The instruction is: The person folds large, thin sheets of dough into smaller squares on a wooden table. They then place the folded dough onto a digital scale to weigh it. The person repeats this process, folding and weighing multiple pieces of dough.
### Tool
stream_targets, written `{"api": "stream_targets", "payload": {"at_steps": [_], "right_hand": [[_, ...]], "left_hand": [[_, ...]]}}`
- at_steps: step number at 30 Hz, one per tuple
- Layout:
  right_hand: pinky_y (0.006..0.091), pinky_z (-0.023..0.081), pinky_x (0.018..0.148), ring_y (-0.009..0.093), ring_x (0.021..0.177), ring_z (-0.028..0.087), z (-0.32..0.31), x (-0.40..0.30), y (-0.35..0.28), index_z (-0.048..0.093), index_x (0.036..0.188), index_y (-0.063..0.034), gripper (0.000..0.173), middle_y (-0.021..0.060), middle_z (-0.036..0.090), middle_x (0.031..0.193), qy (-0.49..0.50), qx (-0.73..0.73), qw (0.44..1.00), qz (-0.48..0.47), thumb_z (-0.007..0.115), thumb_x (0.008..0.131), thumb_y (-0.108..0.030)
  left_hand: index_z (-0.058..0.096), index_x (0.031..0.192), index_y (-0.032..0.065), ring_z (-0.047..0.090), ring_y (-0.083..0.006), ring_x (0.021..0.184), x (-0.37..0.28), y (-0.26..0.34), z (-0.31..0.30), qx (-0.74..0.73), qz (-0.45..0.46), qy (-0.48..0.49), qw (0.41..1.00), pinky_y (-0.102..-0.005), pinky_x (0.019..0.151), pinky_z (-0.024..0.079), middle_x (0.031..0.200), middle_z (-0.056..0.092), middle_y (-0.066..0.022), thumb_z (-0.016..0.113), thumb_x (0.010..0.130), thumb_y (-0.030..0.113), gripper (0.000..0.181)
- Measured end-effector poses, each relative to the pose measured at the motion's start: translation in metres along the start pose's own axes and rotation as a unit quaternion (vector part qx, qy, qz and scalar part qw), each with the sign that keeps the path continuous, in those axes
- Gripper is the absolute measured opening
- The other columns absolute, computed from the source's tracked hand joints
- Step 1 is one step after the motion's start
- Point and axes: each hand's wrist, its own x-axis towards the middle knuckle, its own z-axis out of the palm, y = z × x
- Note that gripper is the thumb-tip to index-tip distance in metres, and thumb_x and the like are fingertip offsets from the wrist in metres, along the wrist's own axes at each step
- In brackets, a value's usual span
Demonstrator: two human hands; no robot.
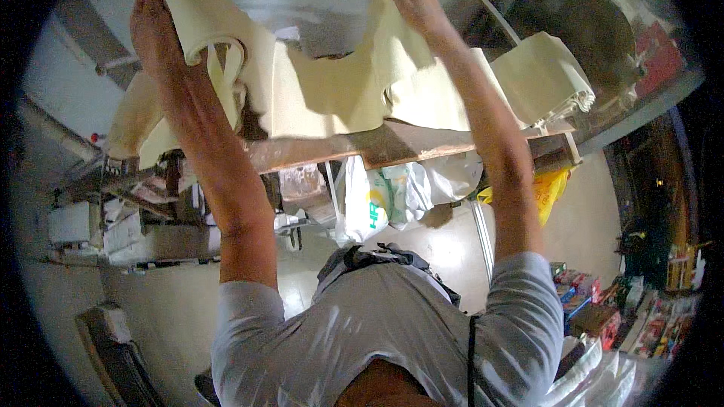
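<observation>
A long cream sheet of fabric or similar soft material (325, 90) hangs in folds over a wooden bench (396, 147). At the upper left, my left hand (153, 22) grips a raised, curled part of it. My right hand (410, 3), somewhat blurred, pinches a peaked corner of the sheet at the upper middle. Between the two hands the material sags, then spreads along the bench's near edge. A folded, layered cream stack (543, 82) lies at the bench's right end, beyond my right forearm.
White plastic bags (362, 203) and a yellow bag (551, 192) hang below the bench edge. Shelving with boxes (158, 240) stands at the left. Many small colourful packages (599, 316) are at the lower right. A dark, long object (116, 350) is at the lower left.
</observation>
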Motion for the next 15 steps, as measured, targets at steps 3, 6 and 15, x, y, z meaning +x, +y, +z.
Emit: {"api": "stream_targets", "payload": {"at_steps": [3, 6, 15], "right_hand": [[0.0367, 0.051, 0.069, 0.014, 0.071, 0.059, 0.026, -0.057, 0.053, 0.073, 0.104, -0.0003, 0.038, 0.0078, 0.068, 0.073, 0.029, 0.198, 0.972, 0.126, 0.061, 0.098, -0.036], [0.0404, 0.051, 0.069, 0.018, 0.072, 0.064, 0.024, -0.090, 0.140, 0.075, 0.098, 0.0003, 0.032, 0.0141, 0.071, 0.079, -0.096, -0.077, 0.970, 0.211, 0.066, 0.092, -0.030], [0.0478, 0.054, 0.085, 0.038, 0.094, 0.067, -0.027, -0.177, 0.164, 0.073, 0.103, -0.0055, 0.027, 0.0186, 0.069, 0.104, 0.043, -0.161, 0.980, 0.108, 0.068, 0.091, -0.030]], "left_hand": [[0.064, 0.123, 0.0098, 0.065, -0.0291, 0.106, -0.001, -0.045, 0.022, 0.270, 0.274, -0.027, 0.923, -0.0420, 0.090, 0.052, 0.113, 0.068, -0.0161, 0.066, 0.089, 0.020, 0.035], [0.063, 0.120, 0.0071, 0.065, -0.0340, 0.106, -0.060, -0.095, 0.138, 0.180, 0.161, -0.153, 0.958, -0.0453, 0.092, 0.049, 0.111, 0.067, -0.0205, 0.062, 0.095, 0.027, 0.032], [0.043, 0.144, 0.0027, 0.051, -0.0434, 0.127, -0.217, -0.026, 0.238, 0.246, -0.016, -0.402, 0.882, -0.0504, 0.102, 0.044, 0.139, 0.051, -0.0269, 0.059, 0.099, 0.041, 0.061]]}}
